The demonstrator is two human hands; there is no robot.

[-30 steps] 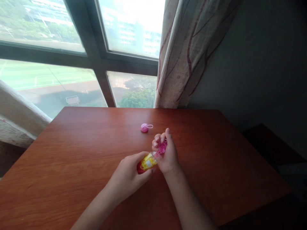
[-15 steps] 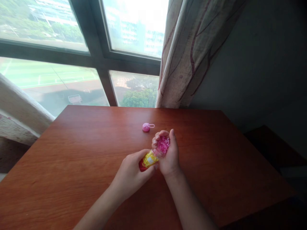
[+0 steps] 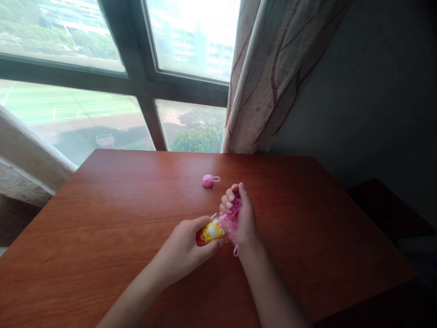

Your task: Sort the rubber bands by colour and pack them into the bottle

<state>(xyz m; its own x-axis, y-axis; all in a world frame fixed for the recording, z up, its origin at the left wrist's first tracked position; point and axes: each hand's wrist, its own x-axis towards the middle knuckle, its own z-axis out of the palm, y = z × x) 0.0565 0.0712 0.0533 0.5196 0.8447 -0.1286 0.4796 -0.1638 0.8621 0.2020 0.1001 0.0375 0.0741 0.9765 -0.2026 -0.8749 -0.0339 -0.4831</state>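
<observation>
My left hand (image 3: 184, 248) is wrapped round a small clear bottle (image 3: 212, 230) with yellow and red contents, probably little rubber bands, and a pale label. Its clear mouth end points into my right hand (image 3: 246, 221). That hand is cupped, fingers curled round a heap of small pink rubber bands (image 3: 235, 206). Some pink bands lie at the bottle's mouth. One loose pink band (image 3: 236, 250) hangs or falls beside my right wrist. Beyond the hands, a pink cap (image 3: 207, 181) with a loop rests on the table.
The brown wooden table (image 3: 102, 218) stretches under both hands. A window (image 3: 191, 123) stands behind its far edge, with a patterned curtain (image 3: 259, 82) to the right and another curtain (image 3: 27, 150) at the left. A dark wall is on the right.
My right hand has tilted and its fingers closed more around the pink bands. Several bands have slipped toward the wrist and bottle mouth. My left hand and the bottle have barely moved.
</observation>
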